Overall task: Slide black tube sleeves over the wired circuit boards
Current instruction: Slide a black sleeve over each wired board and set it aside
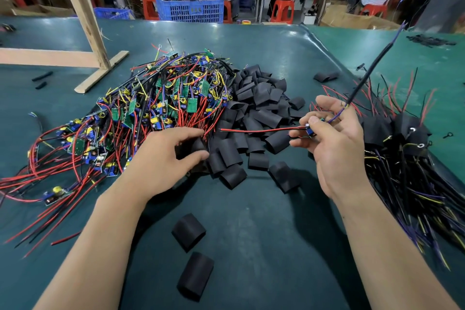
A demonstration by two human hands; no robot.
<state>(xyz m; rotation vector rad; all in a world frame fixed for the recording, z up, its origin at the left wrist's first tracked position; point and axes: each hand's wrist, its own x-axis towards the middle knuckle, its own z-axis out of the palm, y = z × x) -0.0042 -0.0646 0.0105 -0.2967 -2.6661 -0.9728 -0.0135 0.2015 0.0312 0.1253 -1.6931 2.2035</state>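
Setting: A workshop is showing behind a wide table covered in a dark green mat [251,209]; seated workers and a blue crate [189,6] are lying beyond its far edge. The sleeve heap serves as landmark below.

Wooden frame [83,22]: Standing far left of the sleeve heap.

Unsleeved boards [141,113]: A tangle of wired circuit boards with red and black leads is lying just left of the sleeve heap, touching it.

Left hand [163,158]: Reaching onto the near left edge of the sleeve heap, fingers curling loosely over the sleeves; whether it is already pinching one cannot be told.

Sleeve heap [259,118]: Loose black tube sleeves are piling at table centre.

Stray sleeves [188,231]: Two are lying apart, nearer the person than the heap.

Right hand [334,138]: Hovering just right of the heap, thumb and fingers pinching one small wired board [309,131], whose red-and-black lead [256,130] is pointing left over the heap.

Finished bundle [402,138]: Sleeved boards are lying right of the heap.

Step in hand: Probably picking one sleeve.

Technique: Take a single sleeve, squeeze its mouth open, thread the lead first, then draw the sleeve along until it is covering the board fully, keeping wires unbent.
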